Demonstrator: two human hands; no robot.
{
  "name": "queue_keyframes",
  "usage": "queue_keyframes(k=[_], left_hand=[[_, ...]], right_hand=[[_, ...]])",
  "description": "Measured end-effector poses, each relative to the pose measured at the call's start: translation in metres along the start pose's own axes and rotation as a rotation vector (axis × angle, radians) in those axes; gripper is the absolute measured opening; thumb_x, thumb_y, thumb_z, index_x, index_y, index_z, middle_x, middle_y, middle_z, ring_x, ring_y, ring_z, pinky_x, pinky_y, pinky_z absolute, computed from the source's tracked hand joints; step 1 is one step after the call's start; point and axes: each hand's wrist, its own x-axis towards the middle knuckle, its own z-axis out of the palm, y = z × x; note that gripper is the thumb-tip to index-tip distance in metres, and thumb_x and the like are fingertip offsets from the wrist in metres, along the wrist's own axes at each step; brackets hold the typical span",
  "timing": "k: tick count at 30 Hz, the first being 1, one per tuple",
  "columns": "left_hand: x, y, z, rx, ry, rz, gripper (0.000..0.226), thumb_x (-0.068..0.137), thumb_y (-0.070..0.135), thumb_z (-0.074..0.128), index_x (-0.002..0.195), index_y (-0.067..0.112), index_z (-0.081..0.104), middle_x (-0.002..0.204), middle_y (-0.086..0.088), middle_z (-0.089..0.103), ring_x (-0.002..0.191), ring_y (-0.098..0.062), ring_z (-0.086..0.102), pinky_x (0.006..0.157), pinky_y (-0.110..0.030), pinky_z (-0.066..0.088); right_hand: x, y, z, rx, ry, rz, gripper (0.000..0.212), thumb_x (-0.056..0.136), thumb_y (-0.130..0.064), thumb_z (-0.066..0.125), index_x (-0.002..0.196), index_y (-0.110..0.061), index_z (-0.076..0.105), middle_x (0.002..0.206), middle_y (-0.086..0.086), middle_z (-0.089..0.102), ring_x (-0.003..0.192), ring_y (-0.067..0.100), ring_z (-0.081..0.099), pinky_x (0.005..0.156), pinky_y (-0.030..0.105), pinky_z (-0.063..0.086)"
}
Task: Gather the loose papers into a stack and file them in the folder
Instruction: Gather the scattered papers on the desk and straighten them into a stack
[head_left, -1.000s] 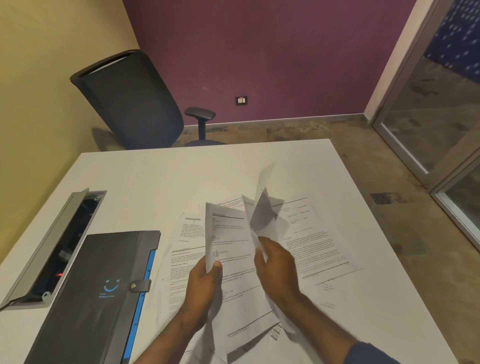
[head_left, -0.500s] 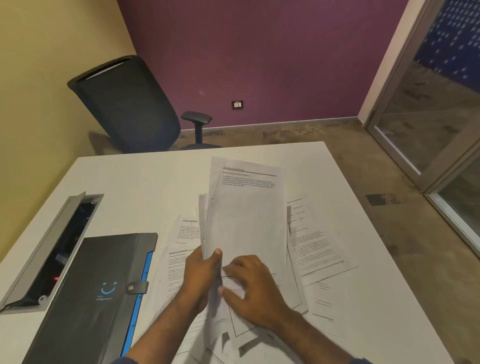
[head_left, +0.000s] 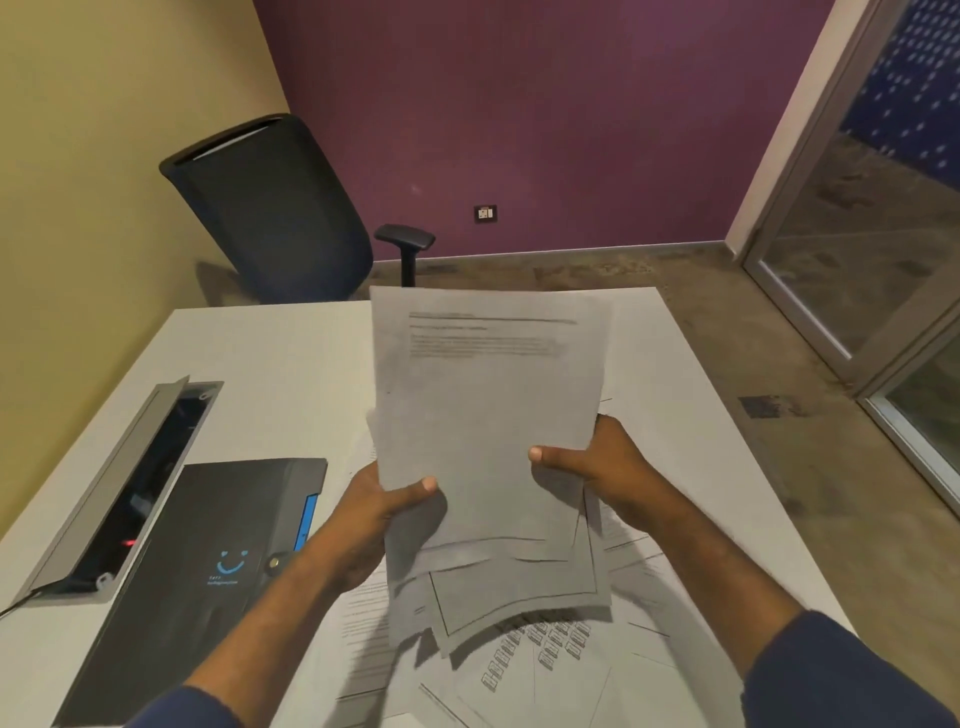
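Observation:
I hold a stack of printed papers (head_left: 483, 415) upright above the white table (head_left: 270, 364), its lower edges uneven. My left hand (head_left: 382, 512) grips the stack's left edge, thumb on the front sheet. My right hand (head_left: 597, 462) grips the right edge, thumb also on front. More loose papers (head_left: 545, 660) lie spread on the table beneath and near me. The dark grey folder (head_left: 208, 566) with a blue smile logo and snap strap lies shut on the table to the left of my left arm.
An open grey cable tray (head_left: 130, 478) is set in the table left of the folder. A black office chair (head_left: 270, 213) stands beyond the table's far edge. A glass door (head_left: 883, 234) is at the right.
Both hands have lifted the gathered sheets off the table and raised them upright. My right hand moved from lying flat on the papers to gripping the stack's right edge.

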Motion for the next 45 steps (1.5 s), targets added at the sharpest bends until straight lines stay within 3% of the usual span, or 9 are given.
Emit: queue_keyframes(k=[6, 10, 13, 18, 22, 26, 28, 39, 45], left_hand=[[0.0, 0.012, 0.013, 0.038, 0.059, 0.101, 0.057, 0.072, 0.045, 0.081, 0.122, 0.023, 0.067, 0.118, 0.0, 0.074, 0.116, -0.025, 0.065, 0.096, -0.04, 0.052], [-0.003, 0.016, 0.016, 0.053, 0.086, 0.285, 0.034, 0.074, 0.034, 0.084, 0.106, 0.025, 0.077, 0.108, -0.001, 0.078, 0.105, -0.018, 0.073, 0.083, -0.023, 0.058], [-0.003, 0.018, 0.016, 0.082, 0.067, 0.35, 0.044, 0.066, 0.03, 0.087, 0.108, 0.026, 0.076, 0.108, -0.002, 0.078, 0.101, -0.015, 0.073, 0.082, -0.019, 0.057], [0.001, -0.002, 0.022, 0.029, 0.045, 0.249, 0.04, 0.07, 0.015, 0.086, 0.109, 0.019, 0.075, 0.111, -0.006, 0.077, 0.107, -0.027, 0.072, 0.088, -0.031, 0.058], [0.007, -0.02, 0.035, 0.035, 0.166, 0.227, 0.033, 0.08, 0.001, 0.08, 0.105, 0.021, 0.075, 0.105, -0.002, 0.079, 0.102, -0.019, 0.073, 0.094, -0.043, 0.056], [0.01, -0.018, 0.039, 0.056, 0.268, 0.269, 0.027, 0.082, 0.0, 0.078, 0.099, 0.021, 0.075, 0.097, -0.001, 0.079, 0.094, -0.016, 0.074, 0.092, -0.044, 0.057], [0.008, -0.011, 0.039, 0.044, 0.249, 0.321, 0.03, 0.08, 0.003, 0.079, 0.098, 0.027, 0.076, 0.097, 0.003, 0.079, 0.094, -0.013, 0.074, 0.085, -0.034, 0.057], [-0.003, 0.017, 0.041, -0.014, -0.087, 0.309, 0.035, 0.078, 0.024, 0.079, 0.113, 0.026, 0.075, 0.117, -0.003, 0.076, 0.113, -0.017, 0.069, 0.087, -0.022, 0.055], [-0.007, 0.015, 0.053, 0.007, -0.073, 0.393, 0.037, 0.081, 0.007, 0.074, 0.11, 0.03, 0.075, 0.113, -0.001, 0.077, 0.109, -0.016, 0.071, 0.085, -0.02, 0.055]], right_hand=[[-0.001, -0.006, 0.009, -0.006, 0.178, -0.087, 0.026, 0.076, -0.01, 0.082, 0.087, -0.03, 0.07, 0.084, -0.017, 0.075, 0.078, -0.001, 0.072, 0.069, 0.015, 0.055], [-0.009, -0.017, 0.011, 0.056, 0.192, -0.235, 0.035, 0.076, -0.001, 0.08, 0.083, -0.036, 0.077, 0.086, -0.017, 0.078, 0.085, 0.002, 0.073, 0.076, 0.016, 0.056], [-0.011, -0.012, 0.008, 0.094, 0.194, -0.243, 0.047, 0.074, -0.002, 0.082, 0.089, -0.045, 0.073, 0.085, -0.021, 0.077, 0.085, -0.002, 0.072, 0.073, 0.011, 0.054], [-0.016, 0.016, 0.001, 0.051, 0.161, -0.126, 0.036, 0.073, 0.009, 0.079, 0.096, -0.018, 0.073, 0.089, -0.006, 0.079, 0.085, 0.006, 0.073, 0.08, 0.021, 0.058], [-0.019, 0.035, -0.001, 0.003, 0.146, -0.112, 0.029, 0.079, 0.012, 0.072, 0.106, 0.005, 0.07, 0.103, 0.014, 0.069, 0.09, 0.011, 0.066, 0.076, 0.018, 0.054], [-0.021, 0.03, 0.001, -0.001, 0.235, -0.114, 0.025, 0.082, 0.005, 0.073, 0.085, -0.019, 0.077, 0.085, -0.004, 0.077, 0.081, 0.007, 0.071, 0.075, 0.022, 0.055], [-0.02, 0.026, 0.0, 0.027, 0.279, -0.126, 0.03, 0.08, 0.003, 0.075, 0.077, -0.027, 0.075, 0.078, -0.014, 0.078, 0.078, 0.003, 0.072, 0.074, 0.017, 0.055], [-0.024, 0.011, -0.02, 0.124, 0.085, -0.119, 0.039, 0.072, -0.001, 0.083, 0.098, -0.03, 0.077, 0.099, 0.0, 0.079, 0.094, 0.019, 0.075, 0.075, 0.025, 0.058], [-0.027, 0.012, -0.011, 0.148, 0.231, -0.132, 0.032, 0.076, -0.001, 0.08, 0.079, -0.033, 0.08, 0.081, -0.009, 0.079, 0.075, 0.011, 0.076, 0.062, 0.019, 0.057]])
